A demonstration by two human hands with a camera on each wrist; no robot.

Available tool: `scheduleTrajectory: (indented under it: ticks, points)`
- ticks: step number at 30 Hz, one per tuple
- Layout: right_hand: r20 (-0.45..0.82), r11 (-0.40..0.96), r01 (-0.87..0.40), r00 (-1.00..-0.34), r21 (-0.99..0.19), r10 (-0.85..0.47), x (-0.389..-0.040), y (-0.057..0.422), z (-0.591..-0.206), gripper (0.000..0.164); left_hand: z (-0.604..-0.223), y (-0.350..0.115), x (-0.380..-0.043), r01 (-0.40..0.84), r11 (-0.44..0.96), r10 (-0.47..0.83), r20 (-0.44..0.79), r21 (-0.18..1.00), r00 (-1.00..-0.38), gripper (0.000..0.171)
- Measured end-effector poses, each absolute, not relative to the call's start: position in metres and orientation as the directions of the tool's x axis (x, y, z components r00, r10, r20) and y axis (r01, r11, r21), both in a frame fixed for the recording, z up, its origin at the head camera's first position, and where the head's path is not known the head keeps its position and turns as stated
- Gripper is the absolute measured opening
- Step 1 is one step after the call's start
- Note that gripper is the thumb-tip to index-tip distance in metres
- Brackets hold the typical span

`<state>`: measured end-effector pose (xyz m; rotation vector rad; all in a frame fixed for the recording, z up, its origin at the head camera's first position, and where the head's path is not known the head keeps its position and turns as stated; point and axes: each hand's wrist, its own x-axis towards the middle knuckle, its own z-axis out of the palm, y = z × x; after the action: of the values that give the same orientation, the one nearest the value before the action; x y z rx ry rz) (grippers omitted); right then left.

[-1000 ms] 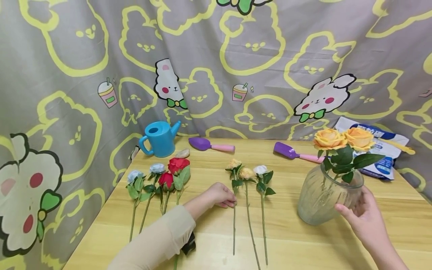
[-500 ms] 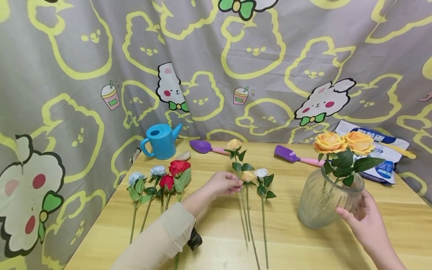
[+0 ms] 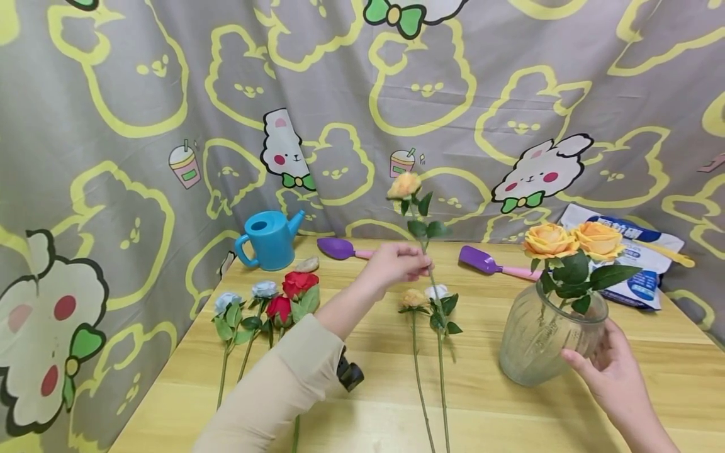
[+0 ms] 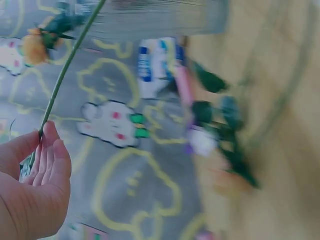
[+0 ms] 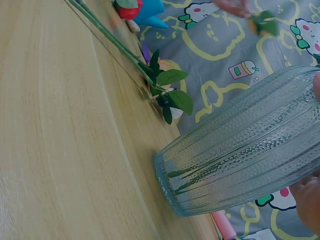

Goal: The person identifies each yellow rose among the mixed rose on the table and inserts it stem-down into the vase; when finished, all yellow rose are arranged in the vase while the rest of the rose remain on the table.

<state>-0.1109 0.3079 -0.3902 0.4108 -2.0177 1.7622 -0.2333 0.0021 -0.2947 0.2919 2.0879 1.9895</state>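
Note:
My left hand [image 3: 399,267] pinches the stem of a pale yellow artificial rose [image 3: 404,186], holding it upright above the table; in the left wrist view the green stem [image 4: 62,75] runs between thumb and fingertips. Around the side of a ribbed glass vase [image 3: 523,333], my right hand [image 3: 608,371] curls its thumb and fingers. Two orange-yellow roses [image 3: 548,240] stand in that vase, their stem ends showing through the glass in the right wrist view. Below the left hand lie another yellow rose [image 3: 415,298] and a white rose [image 3: 437,292].
On the left lie two red roses [image 3: 300,284] and two light blue roses [image 3: 228,302]. Behind them are a blue watering can [image 3: 269,240], a stone [image 3: 307,264] and a purple trowel [image 3: 336,248]. A purple shovel [image 3: 480,259] and a plastic bag [image 3: 640,277] lie behind the vase.
The yellow rose has left the table: my left hand has lifted it up and slightly to the right. My right hand has stayed on the vase.

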Motion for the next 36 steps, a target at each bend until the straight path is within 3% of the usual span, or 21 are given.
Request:
scheduleTrajectory:
  ticks: [10, 17, 24, 36]
  points:
    - [0.510, 0.133, -0.499, -0.858, -0.856, 0.062, -0.111, 0.307, -0.390, 0.074, -0.220, 0.029, -0.217, 0.321, -0.051, 0.313, 0.321, 0.946, -0.894, 0.016]
    - [0.519, 0.117, -0.510, -0.852, -0.852, 0.067, -0.111, 0.307, -0.389, 0.073, -0.196, 0.057, -0.202, 0.450, -0.137, 0.249, 0.470, 0.882, -0.847, 0.018]
    - [0.530, 0.096, -0.524, -0.845, -0.846, 0.065, -0.114, 0.306, -0.393, 0.075, -0.202, 0.079, -0.194, 0.517, -0.088, 0.258, 0.521, 0.851, -0.814, 0.015]
    - [0.532, 0.113, -0.523, -0.843, -0.845, 0.074, -0.113, 0.309, -0.394, 0.075, -0.250, 0.110, -0.193, 0.584, 0.052, 0.315, 0.542, 0.810, -0.779, 0.012]
